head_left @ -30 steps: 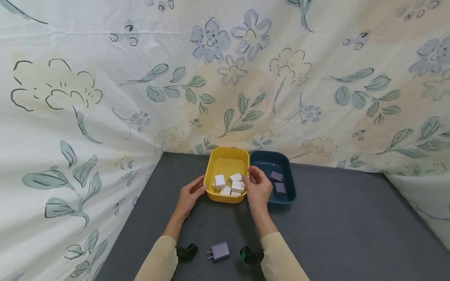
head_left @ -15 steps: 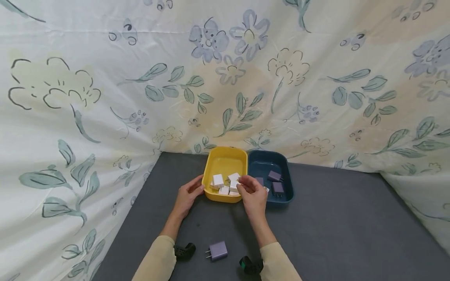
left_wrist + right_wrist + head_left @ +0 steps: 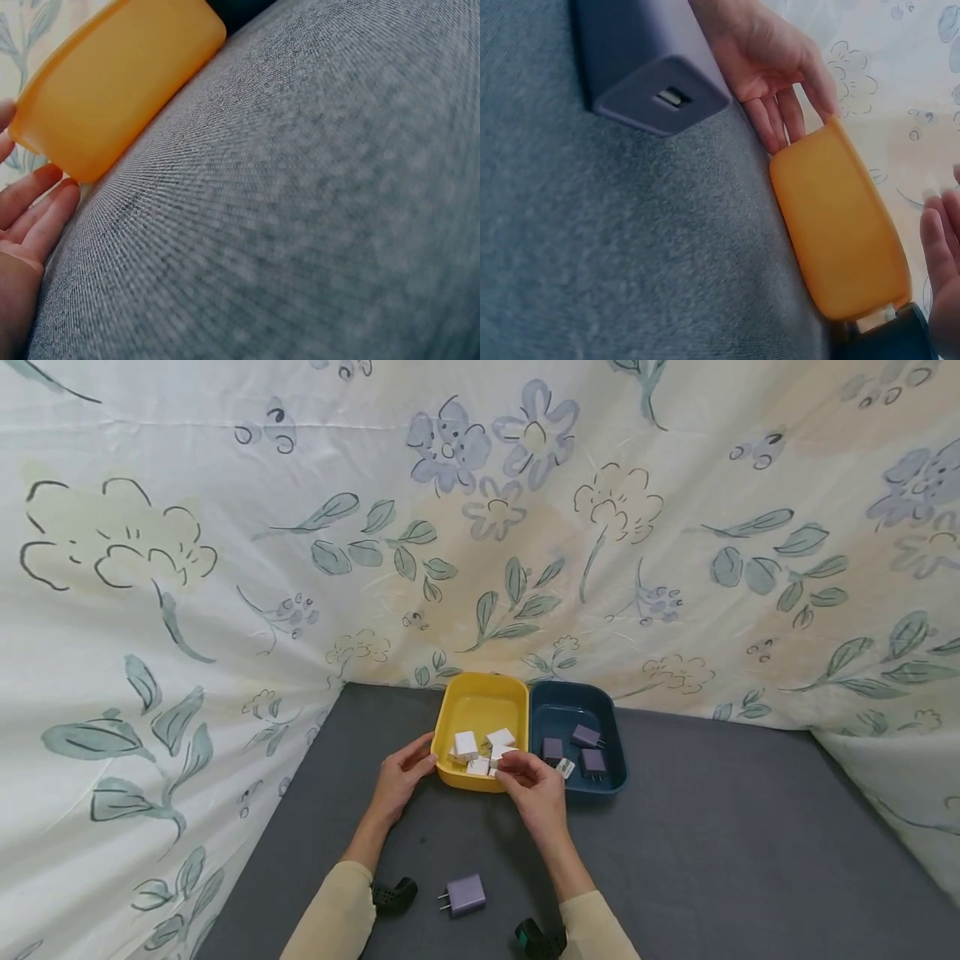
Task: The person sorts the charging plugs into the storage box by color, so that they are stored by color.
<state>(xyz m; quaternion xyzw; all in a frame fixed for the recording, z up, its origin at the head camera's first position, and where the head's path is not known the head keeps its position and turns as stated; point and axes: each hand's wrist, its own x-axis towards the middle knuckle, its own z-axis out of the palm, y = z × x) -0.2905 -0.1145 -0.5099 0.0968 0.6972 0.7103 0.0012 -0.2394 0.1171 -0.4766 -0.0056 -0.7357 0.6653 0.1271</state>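
My left hand (image 3: 397,778) holds the front left corner of the yellow bin (image 3: 483,688), its fingers and thumb at the rim and outer side. Several white chargers (image 3: 466,746) with metal prongs lie in the front part of that bin. Over its front right corner is my right hand (image 3: 542,793), with thumb and fingertips among the chargers; whether they pinch one is hidden. Close against the yellow bin's right side stands a dark blue bin (image 3: 620,743) with several purple chargers (image 3: 587,737) and a small whitish piece (image 3: 565,767) inside.
A single purple charger (image 3: 466,895) lies on the dark grey cloth (image 3: 735,827) between my forearms, and looms large in the right wrist view. Behind the bins hangs a floral curtain (image 3: 375,610). Both wrists wear black straps.
My right hand has moved left from the yellow bin's right rim, over the white chargers, uncovering a purple charger and the whitish piece. My left hand stays at the bin's corner.
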